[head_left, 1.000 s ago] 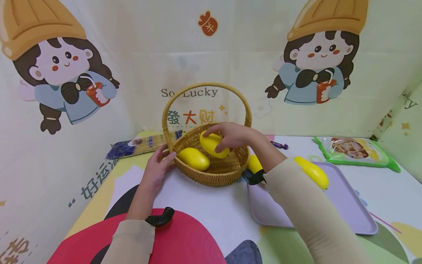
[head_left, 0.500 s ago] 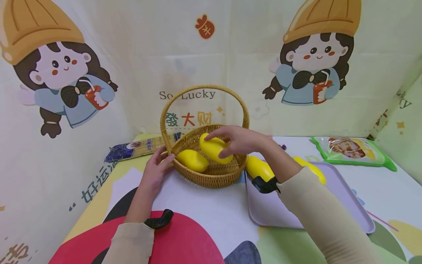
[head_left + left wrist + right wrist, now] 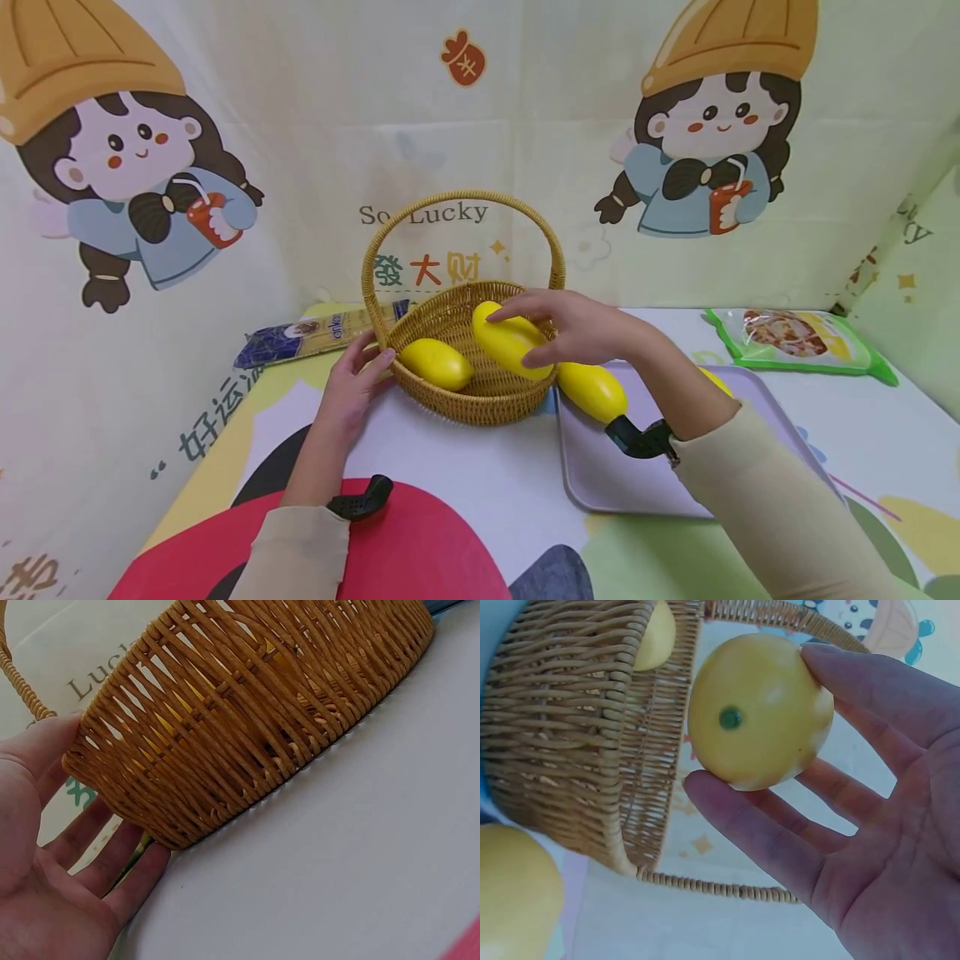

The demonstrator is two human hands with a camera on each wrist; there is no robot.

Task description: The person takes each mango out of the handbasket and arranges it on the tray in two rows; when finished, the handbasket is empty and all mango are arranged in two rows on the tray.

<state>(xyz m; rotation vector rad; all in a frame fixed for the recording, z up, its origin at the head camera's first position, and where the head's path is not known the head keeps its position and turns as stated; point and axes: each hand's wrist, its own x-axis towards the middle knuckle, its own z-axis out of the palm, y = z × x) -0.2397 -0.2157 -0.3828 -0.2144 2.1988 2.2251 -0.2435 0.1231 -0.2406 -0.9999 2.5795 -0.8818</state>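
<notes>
My right hand holds a yellow mango between thumb and fingertips, over the right side of the wicker basket. The right wrist view shows this mango end-on, with a green stem spot. A second mango lies in the basket's left part. At the basket's left end my left hand grips the side, and in the left wrist view its thumb touches the rim while the fingers reach along the outer wall.
On the lilac tray at the right lies a mango; another mango is mostly behind my right arm. A pasta packet lies at back left, a green-edged food bag at back right. The tall basket handle arches overhead.
My right hand has moved to the right with the mango, from the basket's middle to its right side. My left hand keeps its place on the basket.
</notes>
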